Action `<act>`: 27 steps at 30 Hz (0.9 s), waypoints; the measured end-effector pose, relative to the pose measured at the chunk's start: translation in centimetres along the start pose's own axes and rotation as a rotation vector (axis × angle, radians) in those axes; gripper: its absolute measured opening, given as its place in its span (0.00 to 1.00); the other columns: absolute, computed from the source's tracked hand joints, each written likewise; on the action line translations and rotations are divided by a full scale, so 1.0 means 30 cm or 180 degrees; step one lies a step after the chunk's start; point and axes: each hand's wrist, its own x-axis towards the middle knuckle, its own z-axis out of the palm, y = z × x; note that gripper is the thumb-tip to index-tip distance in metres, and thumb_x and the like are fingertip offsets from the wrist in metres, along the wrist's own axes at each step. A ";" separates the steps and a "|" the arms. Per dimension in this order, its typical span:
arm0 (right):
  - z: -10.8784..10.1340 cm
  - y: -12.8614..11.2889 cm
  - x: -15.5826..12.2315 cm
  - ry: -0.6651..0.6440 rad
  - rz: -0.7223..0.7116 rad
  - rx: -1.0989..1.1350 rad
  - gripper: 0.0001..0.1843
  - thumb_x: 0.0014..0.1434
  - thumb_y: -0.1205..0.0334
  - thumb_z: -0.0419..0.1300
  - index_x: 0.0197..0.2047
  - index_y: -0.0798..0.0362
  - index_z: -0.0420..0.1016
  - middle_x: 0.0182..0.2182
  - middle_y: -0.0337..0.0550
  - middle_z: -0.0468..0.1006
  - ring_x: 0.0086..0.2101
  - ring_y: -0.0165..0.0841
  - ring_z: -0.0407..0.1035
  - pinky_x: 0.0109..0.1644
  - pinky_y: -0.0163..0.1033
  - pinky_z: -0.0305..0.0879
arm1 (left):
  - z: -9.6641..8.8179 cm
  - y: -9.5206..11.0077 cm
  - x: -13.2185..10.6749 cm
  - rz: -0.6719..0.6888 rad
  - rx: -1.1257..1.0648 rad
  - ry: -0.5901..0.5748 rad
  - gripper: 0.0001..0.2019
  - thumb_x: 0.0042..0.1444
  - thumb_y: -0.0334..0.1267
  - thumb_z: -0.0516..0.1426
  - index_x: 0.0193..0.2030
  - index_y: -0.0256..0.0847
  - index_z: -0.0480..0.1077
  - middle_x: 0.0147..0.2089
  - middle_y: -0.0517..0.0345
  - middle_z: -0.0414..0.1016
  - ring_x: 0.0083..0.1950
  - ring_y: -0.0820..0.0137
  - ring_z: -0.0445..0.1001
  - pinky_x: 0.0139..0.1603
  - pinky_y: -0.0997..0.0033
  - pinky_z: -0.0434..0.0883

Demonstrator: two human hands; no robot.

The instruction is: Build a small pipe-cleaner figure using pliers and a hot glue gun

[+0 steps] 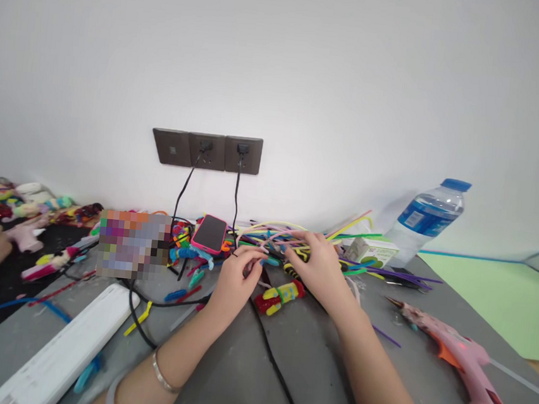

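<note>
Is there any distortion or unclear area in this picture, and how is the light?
Head view: soft, fairly even light on the wall; coarse pixelation hides a patch left of the phone; the bottle leans, perhaps from wide-lens stretching; upper right corner darkened.

The pipe cleaners (273, 233) look fuzzy, the glue gun (466, 361) smooth plastic.

Worn at head height, the single camera looks forward and slightly down over a flat grey tabletop (319, 350) toward a plain white wall (309, 91), close behind the bare left hand (237, 275) and bare right hand (319, 264).
</note>
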 end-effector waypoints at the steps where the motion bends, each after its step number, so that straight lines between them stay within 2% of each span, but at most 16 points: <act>1: -0.006 -0.015 0.001 -0.0037 -0.0002 0.0891 0.14 0.57 0.51 0.60 0.42 0.51 0.73 0.46 0.53 0.77 0.51 0.49 0.68 0.59 0.55 0.58 | -0.003 0.008 -0.001 0.0110 -0.0013 0.0101 0.10 0.58 0.28 0.52 0.40 0.40 0.75 0.44 0.51 0.77 0.42 0.66 0.76 0.40 0.69 0.70; 2: -0.015 -0.031 0.001 -0.0212 0.0100 0.1815 0.15 0.58 0.47 0.59 0.38 0.50 0.72 0.42 0.49 0.77 0.48 0.45 0.70 0.57 0.52 0.61 | -0.007 0.017 -0.003 0.0230 -0.0029 0.0208 0.10 0.58 0.27 0.53 0.40 0.40 0.74 0.42 0.52 0.77 0.44 0.66 0.75 0.43 0.68 0.70; 4: -0.033 -0.058 -0.002 -0.0862 0.0499 0.3361 0.20 0.57 0.40 0.58 0.31 0.49 0.69 0.34 0.42 0.75 0.40 0.40 0.72 0.52 0.48 0.67 | -0.013 0.039 -0.007 0.0490 -0.0073 0.0421 0.07 0.58 0.27 0.55 0.39 0.40 0.72 0.40 0.54 0.76 0.45 0.66 0.75 0.46 0.67 0.70; 5: -0.040 -0.068 -0.004 -0.1218 0.0723 0.3881 0.22 0.57 0.38 0.59 0.28 0.50 0.67 0.30 0.40 0.73 0.37 0.37 0.72 0.48 0.46 0.69 | -0.016 0.050 -0.010 0.0609 -0.0104 0.0511 0.05 0.58 0.28 0.56 0.39 0.40 0.72 0.40 0.54 0.76 0.45 0.66 0.74 0.46 0.67 0.70; 7: -0.049 -0.080 -0.009 -0.1761 0.1011 0.4463 0.24 0.57 0.39 0.61 0.25 0.51 0.65 0.26 0.37 0.69 0.30 0.32 0.69 0.41 0.40 0.71 | -0.019 0.068 -0.013 0.0822 -0.0190 0.0590 0.02 0.59 0.31 0.57 0.38 0.41 0.71 0.39 0.55 0.76 0.43 0.67 0.74 0.44 0.68 0.70; 9: -0.054 -0.084 -0.012 -0.1986 0.1119 0.4690 0.24 0.58 0.42 0.62 0.24 0.52 0.64 0.24 0.35 0.65 0.27 0.29 0.66 0.37 0.37 0.71 | -0.020 0.078 -0.016 0.0952 -0.0251 0.0602 0.01 0.60 0.32 0.58 0.38 0.41 0.70 0.38 0.55 0.76 0.41 0.68 0.74 0.43 0.68 0.70; 11: -0.059 -0.083 -0.013 -0.2080 0.1133 0.4764 0.24 0.58 0.43 0.62 0.23 0.52 0.64 0.24 0.35 0.63 0.27 0.29 0.64 0.38 0.38 0.72 | -0.020 0.079 -0.017 0.0973 -0.0273 0.0624 0.00 0.60 0.33 0.59 0.37 0.41 0.70 0.37 0.55 0.77 0.41 0.68 0.75 0.43 0.69 0.70; 16: -0.079 -0.082 -0.014 -0.2123 0.1009 0.4809 0.28 0.60 0.39 0.58 0.22 0.52 0.63 0.22 0.35 0.60 0.26 0.30 0.60 0.40 0.40 0.73 | -0.021 0.071 -0.018 0.0853 -0.0334 0.0627 0.02 0.59 0.34 0.60 0.38 0.40 0.71 0.38 0.55 0.77 0.42 0.67 0.76 0.43 0.68 0.71; 23: -0.091 -0.089 -0.025 -0.2284 0.0880 0.4809 0.29 0.60 0.36 0.56 0.21 0.51 0.61 0.19 0.32 0.53 0.22 0.28 0.49 0.39 0.39 0.71 | -0.020 0.086 -0.026 0.0941 -0.0407 0.0526 0.03 0.58 0.33 0.62 0.37 0.41 0.71 0.37 0.56 0.78 0.39 0.69 0.75 0.39 0.71 0.70; 27: -0.083 -0.100 -0.032 -0.2370 0.0737 0.4812 0.29 0.62 0.40 0.56 0.20 0.51 0.57 0.17 0.31 0.49 0.21 0.28 0.44 0.31 0.34 0.63 | -0.019 0.098 -0.037 0.0971 -0.0545 0.0472 0.02 0.59 0.32 0.61 0.38 0.41 0.71 0.38 0.55 0.78 0.42 0.69 0.75 0.44 0.69 0.70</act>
